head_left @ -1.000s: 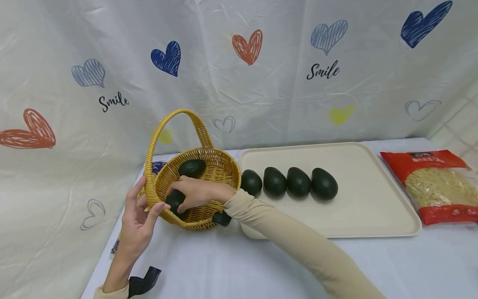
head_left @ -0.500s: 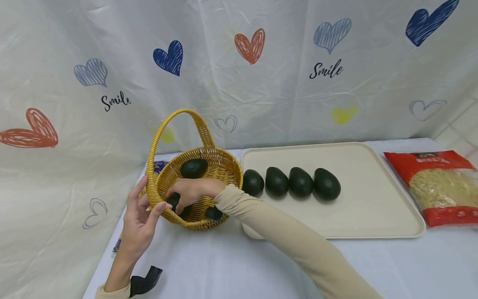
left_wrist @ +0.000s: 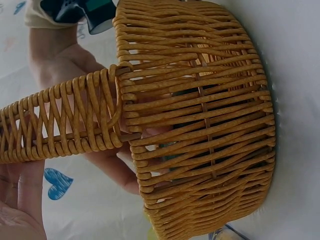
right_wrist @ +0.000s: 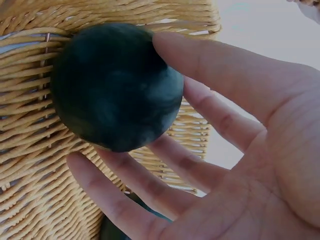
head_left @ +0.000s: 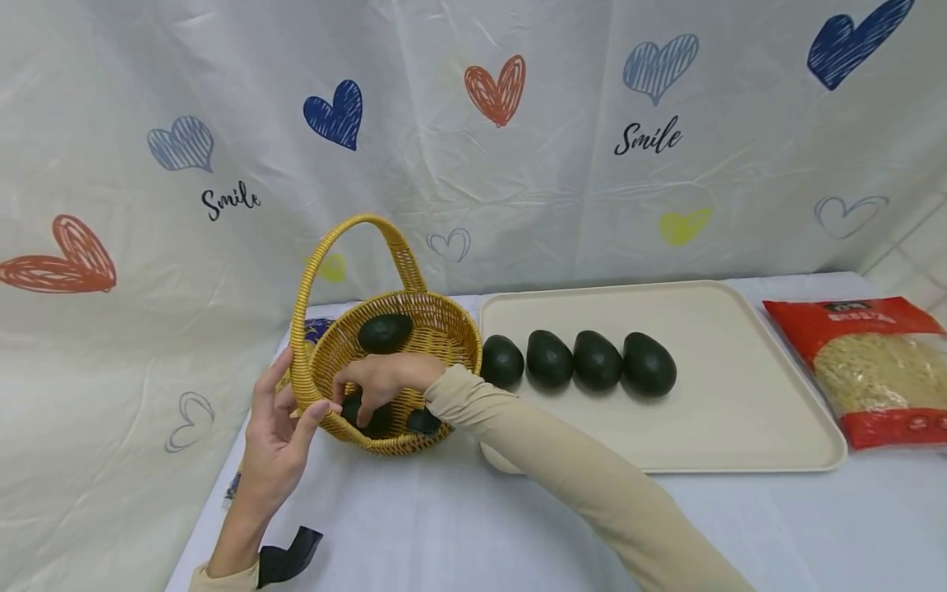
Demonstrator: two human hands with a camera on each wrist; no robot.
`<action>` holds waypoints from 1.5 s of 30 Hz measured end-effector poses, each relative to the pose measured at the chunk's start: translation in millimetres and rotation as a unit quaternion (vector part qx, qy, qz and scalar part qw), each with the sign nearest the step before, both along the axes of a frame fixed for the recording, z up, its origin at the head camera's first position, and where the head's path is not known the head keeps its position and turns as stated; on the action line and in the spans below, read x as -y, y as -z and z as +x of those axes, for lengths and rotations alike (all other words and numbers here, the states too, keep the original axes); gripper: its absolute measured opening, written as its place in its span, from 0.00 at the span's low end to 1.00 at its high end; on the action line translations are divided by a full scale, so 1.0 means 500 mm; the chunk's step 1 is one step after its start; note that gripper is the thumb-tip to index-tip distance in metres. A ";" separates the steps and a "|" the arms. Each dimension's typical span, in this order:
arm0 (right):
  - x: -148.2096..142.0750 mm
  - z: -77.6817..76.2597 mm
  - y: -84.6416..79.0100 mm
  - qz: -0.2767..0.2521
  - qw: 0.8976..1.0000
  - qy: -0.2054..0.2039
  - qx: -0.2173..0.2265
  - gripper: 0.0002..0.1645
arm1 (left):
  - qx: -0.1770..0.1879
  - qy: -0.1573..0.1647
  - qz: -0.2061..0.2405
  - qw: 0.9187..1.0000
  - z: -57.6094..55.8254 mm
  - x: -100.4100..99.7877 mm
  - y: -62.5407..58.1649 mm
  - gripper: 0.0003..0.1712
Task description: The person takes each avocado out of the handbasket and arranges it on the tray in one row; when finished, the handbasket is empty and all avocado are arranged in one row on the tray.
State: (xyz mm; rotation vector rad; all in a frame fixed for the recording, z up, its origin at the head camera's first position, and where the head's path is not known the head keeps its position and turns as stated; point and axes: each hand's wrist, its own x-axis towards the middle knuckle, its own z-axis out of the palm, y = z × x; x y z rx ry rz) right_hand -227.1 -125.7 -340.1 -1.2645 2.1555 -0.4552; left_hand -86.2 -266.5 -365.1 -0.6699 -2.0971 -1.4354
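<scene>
Golden wicker, all loops and ridges: that was the basket (head_left: 447,322), left of centre in the frame, its handle (head_left: 316,263) arching up tall. And look at the left hand (head_left: 277,440), clamped on it at lower left, thumb at the rim, fingers behind the handle's foot! Inside went the right hand (head_left: 377,381), fingers apart around a dark green avocado (right_wrist: 117,90), thumb tip against its smooth, glossy skin. That fruit sat low in the near part of the basket, a second avocado (head_left: 385,333) lying above it in the frame.

Right of centre, four avocados (head_left: 550,359), plump and egg-shaped, lined up on a flat cream tray (head_left: 740,395) with rounded corners; whether the leftmost touched the wicker, you couldn't tell. Far right, a crinkly red-and-clear bag (head_left: 873,370) showed pale yellow contents. Beneath it all, white cloth (head_left: 414,518), softly creased. Across the top hung a pale, wrinkled curtain (head_left: 547,189) with scribbled hearts and "Smile", and pale tiles (head_left: 921,251) peeked in at the right edge.
</scene>
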 end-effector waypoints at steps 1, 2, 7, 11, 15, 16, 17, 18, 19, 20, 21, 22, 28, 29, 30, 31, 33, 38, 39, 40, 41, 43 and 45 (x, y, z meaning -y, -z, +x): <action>-0.001 0.000 0.000 0.004 1.000 0.000 -0.001 0.21 | 0.000 0.002 0.003 1.000 0.000 0.000 0.000 0.41; -0.002 0.000 0.000 0.006 1.000 0.000 0.000 0.22 | 0.001 0.004 0.005 1.000 0.000 0.000 0.000 0.41; -0.005 0.002 0.000 0.012 1.000 -0.010 0.005 0.27 | -0.001 0.004 0.007 1.000 0.000 0.001 0.002 0.40; -0.006 0.006 0.000 0.020 1.000 -0.007 0.007 0.29 | -0.001 -0.001 0.001 1.000 0.000 0.001 0.003 0.41; -0.004 0.009 0.000 0.030 1.000 0.005 -0.003 0.29 | -0.002 0.000 0.000 1.000 0.000 -0.001 0.003 0.41; -0.002 0.010 0.001 0.032 0.999 0.009 -0.003 0.29 | -0.002 0.000 0.000 1.000 0.000 -0.001 0.003 0.41; -0.001 0.010 0.001 0.035 0.999 0.012 -0.003 0.30 | -0.003 -0.002 -0.002 1.000 0.000 -0.001 0.003 0.41; 0.000 0.010 0.001 0.037 0.999 0.015 0.002 0.30 | -0.003 -0.001 -0.001 1.000 0.000 0.000 0.003 0.41; 0.002 0.010 0.001 0.038 0.999 0.018 0.009 0.31 | -0.004 -0.001 -0.001 1.000 0.000 0.000 0.003 0.41; 0.004 0.010 0.001 0.040 0.999 0.024 0.019 0.31 | -0.005 0.000 0.000 1.000 -0.001 0.000 0.003 0.40; 0.006 0.010 0.002 0.041 0.998 0.028 0.027 0.31 | -0.006 -0.001 0.000 1.000 -0.001 0.000 0.003 0.40; 0.008 0.010 0.001 0.042 0.998 0.033 0.035 0.31 | -0.007 0.000 0.001 1.000 -0.001 0.000 0.003 0.40; 0.014 0.012 0.000 0.055 0.996 0.059 0.046 0.30 | -0.008 0.001 0.000 1.000 -0.003 0.000 0.003 0.40; 0.014 0.012 0.000 0.056 0.996 0.061 0.044 0.31 | -0.007 0.001 -0.001 1.000 -0.003 0.000 0.003 0.40; 0.014 0.012 0.000 0.057 0.995 0.064 0.042 0.31 | -0.007 0.001 0.000 1.000 -0.002 0.000 0.004 0.40; 0.012 0.012 0.000 0.056 0.995 0.067 0.040 0.31 | -0.007 0.004 0.002 1.000 -0.002 0.000 0.004 0.41; 0.009 0.011 -0.002 0.054 0.995 0.074 0.037 0.31 | -0.004 0.009 0.006 1.000 -0.002 -0.001 0.004 0.41; -0.005 0.004 -0.012 0.035 0.995 0.087 0.032 0.32 | 0.000 0.003 0.000 1.000 -0.001 -0.002 0.005 0.42; -0.008 0.003 -0.016 0.028 0.996 0.083 0.026 0.32 | 0.000 0.001 0.000 1.000 -0.001 -0.002 0.005 0.42; -0.012 0.001 -0.020 0.019 0.997 0.076 0.017 0.31 | -0.001 0.000 0.000 1.000 -0.001 -0.002 0.005 0.42; -0.017 0.001 -0.026 0.011 0.997 0.072 0.007 0.31 | 0.000 -0.001 0.000 1.000 0.000 -0.002 0.005 0.41; -0.030 0.001 -0.040 -0.009 0.998 0.064 -0.011 0.30 | 0.001 0.000 0.004 1.000 0.001 -0.002 0.005 0.41; -0.045 0.002 -0.052 -0.031 0.997 0.061 -0.024 0.30 | 0.003 0.001 0.006 1.000 0.001 -0.004 0.005 0.42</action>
